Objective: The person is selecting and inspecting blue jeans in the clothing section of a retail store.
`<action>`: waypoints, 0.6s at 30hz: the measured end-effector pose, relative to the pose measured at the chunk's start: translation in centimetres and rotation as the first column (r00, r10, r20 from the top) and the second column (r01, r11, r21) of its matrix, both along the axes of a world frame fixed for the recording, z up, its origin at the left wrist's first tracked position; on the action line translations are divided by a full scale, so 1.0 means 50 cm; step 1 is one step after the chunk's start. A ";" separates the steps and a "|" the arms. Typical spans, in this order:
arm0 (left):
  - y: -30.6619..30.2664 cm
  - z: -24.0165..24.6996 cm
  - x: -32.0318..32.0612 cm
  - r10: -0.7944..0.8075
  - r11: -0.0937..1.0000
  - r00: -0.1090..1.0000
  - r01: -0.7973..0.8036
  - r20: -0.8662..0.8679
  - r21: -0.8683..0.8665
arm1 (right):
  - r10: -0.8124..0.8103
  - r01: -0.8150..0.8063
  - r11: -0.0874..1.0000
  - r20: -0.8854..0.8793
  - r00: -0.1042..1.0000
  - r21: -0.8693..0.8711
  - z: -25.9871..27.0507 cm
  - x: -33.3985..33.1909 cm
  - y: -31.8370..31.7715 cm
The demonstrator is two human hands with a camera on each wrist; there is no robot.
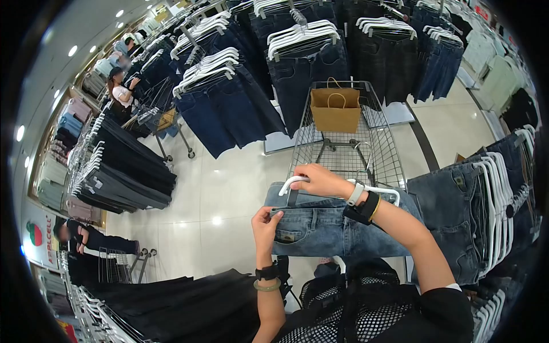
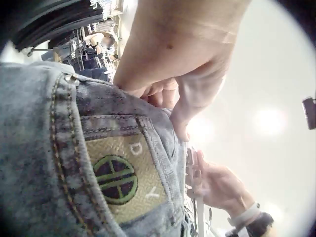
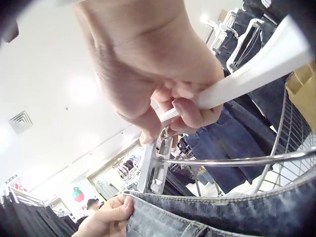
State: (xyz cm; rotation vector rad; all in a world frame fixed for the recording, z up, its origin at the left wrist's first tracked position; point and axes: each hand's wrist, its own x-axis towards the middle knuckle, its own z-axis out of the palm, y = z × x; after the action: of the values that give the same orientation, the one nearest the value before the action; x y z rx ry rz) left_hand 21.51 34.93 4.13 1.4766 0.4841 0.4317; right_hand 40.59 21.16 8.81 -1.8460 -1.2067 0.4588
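Faded blue jeans (image 1: 326, 231) are held up at the waist in front of the person, beside the shopping cart. My left hand (image 1: 265, 230) pinches one end of the waistband between thumb and fingers, near a pocket with a tan patch (image 2: 131, 177) and a round green-and-black emblem. My right hand (image 1: 323, 182) grips a white clip hanger (image 1: 384, 191) above the waistband, with fingers curled round its end. A clip (image 3: 160, 165) hangs below those fingers in the right wrist view, close over the waistband. The hanger's middle is partly behind the right wrist in the head view.
A wire shopping cart (image 1: 394, 151) stands ahead, with a brown paper bag (image 1: 337, 118) at its far end. Racks of dark jeans (image 1: 229, 111) line the front. More jeans on white hangers (image 1: 494, 211) hang close at right, black trousers (image 1: 189, 303) at lower left. Other people stand at left.
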 end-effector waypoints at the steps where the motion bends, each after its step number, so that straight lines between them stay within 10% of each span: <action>1: 0.001 -0.002 0.000 0.019 1.000 1.000 -0.019 0.008 0.018 | 0.012 -0.012 1.000 -0.003 1.000 0.027 -0.001 -0.003 0.001; 18: 0.020 -0.027 0.002 -0.006 1.000 0.992 0.009 0.123 -0.028 | -0.009 0.008 0.999 0.014 1.000 0.048 0.005 -0.036 0.016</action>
State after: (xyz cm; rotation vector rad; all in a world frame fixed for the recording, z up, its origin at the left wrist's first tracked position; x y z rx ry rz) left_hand 21.61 35.95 2.79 1.4145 0.3854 0.5048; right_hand 38.78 21.94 9.05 -1.8158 -1.2092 0.4094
